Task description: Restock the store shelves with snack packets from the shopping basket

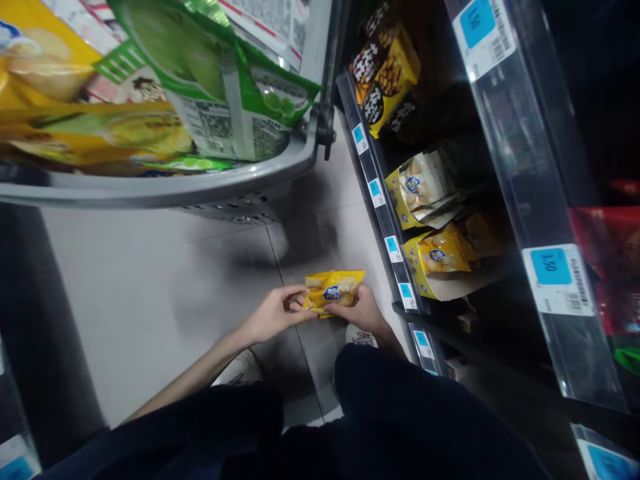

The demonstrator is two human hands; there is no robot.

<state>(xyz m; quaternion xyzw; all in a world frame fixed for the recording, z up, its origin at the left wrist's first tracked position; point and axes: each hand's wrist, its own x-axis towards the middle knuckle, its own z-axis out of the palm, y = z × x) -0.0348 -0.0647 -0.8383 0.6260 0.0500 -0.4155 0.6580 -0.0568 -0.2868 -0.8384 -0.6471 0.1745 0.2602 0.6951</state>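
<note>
Both of my hands grip a small yellow snack bag (333,292) with a blue logo, low over the floor. My left hand (281,308) pinches its left edge between thumb and fingers. On the other side my right hand (361,309) is closed around the right end, thumb lying across the front. Just right of the hands, on a low shelf, stands an open yellow display box (420,272) holding similar yellow snack bags (447,252). Beyond it another display box (401,200) contains whitish snack bags (425,183).
A grey shopping basket (240,190) fills the upper left, loaded with a green snack bag (220,87) and several yellow bags (45,60). Dark shelving with price tags (559,279) runs along the right. Yellow-and-black snack bags (393,73) sit at the far shelf end. Grey floor tiles (135,287) lie below.
</note>
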